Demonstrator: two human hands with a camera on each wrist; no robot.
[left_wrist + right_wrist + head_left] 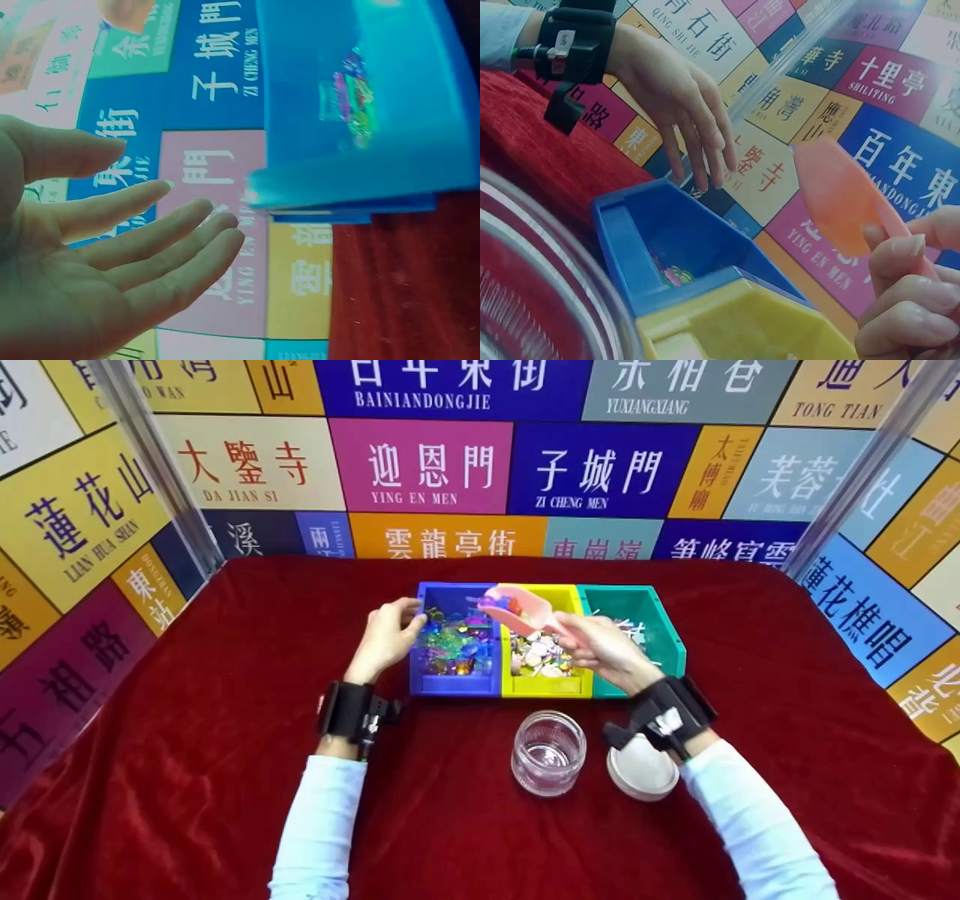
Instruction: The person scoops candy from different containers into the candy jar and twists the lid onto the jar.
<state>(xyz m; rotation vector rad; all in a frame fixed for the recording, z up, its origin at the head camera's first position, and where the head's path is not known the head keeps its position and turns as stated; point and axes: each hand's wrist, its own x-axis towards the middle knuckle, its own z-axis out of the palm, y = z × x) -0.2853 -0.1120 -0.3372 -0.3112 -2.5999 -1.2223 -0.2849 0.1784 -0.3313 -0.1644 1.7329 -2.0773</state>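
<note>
My right hand [609,649] grips the handle of a pink scoop [529,610], raised over the yellow bin [547,685]. Colourful translucent pieces [501,601] lie in the scoop. In the right wrist view the scoop [840,191] shows from its underside. My left hand [390,634] is at the left edge of the blue bin [459,685]; its fingers [161,240] look straight and hold nothing in the left wrist view. Colourful see-through pieces [457,641] fill part of the blue bin. Small pale pieces [541,654] lie in the yellow one.
A glass jar [548,754] without its lid stands in front of the bins. Beside it, partly under the right wrist, lies a whitish round lid [643,769]. White sticks [634,631] are in the green bin [675,641]. Dark red cloth [210,720] covers the table.
</note>
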